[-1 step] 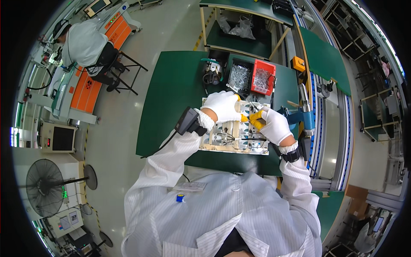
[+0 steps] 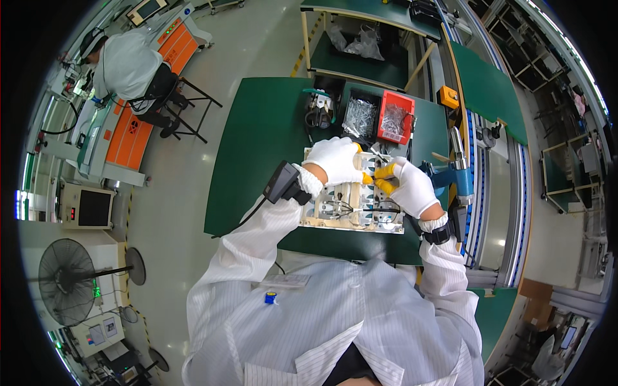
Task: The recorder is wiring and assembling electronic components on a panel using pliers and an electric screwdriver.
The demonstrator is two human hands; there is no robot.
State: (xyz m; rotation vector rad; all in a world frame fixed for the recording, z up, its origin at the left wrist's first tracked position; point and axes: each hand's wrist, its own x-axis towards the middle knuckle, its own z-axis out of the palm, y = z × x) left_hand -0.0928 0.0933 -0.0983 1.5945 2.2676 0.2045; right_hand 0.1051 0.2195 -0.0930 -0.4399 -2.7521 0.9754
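Note:
A cream-white panel [image 2: 351,222] with dark wires and small metal fittings lies on the green table in front of me. My left hand [image 2: 336,162], in a white glove with yellow fingertips, rests over its upper part with the fingers bent down to it. On the panel's right side my right hand [image 2: 412,188], gloved alike, bends thumb and forefinger close together near the left fingertips. Whatever lies between the fingers of either hand is too small or hidden to name. A blue power tool [image 2: 458,177] is just right of my right hand.
Beyond the panel stand a black bin [image 2: 348,130] and a red bin [image 2: 394,136], both holding small shiny parts. Hand tools [image 2: 319,109] sit left of them. A conveyor line [image 2: 477,212] runs along the right. A seated person [image 2: 132,67] works at the far left.
The thumb and forefinger of my right hand have shifted slightly at the panel. My left hand stays in place.

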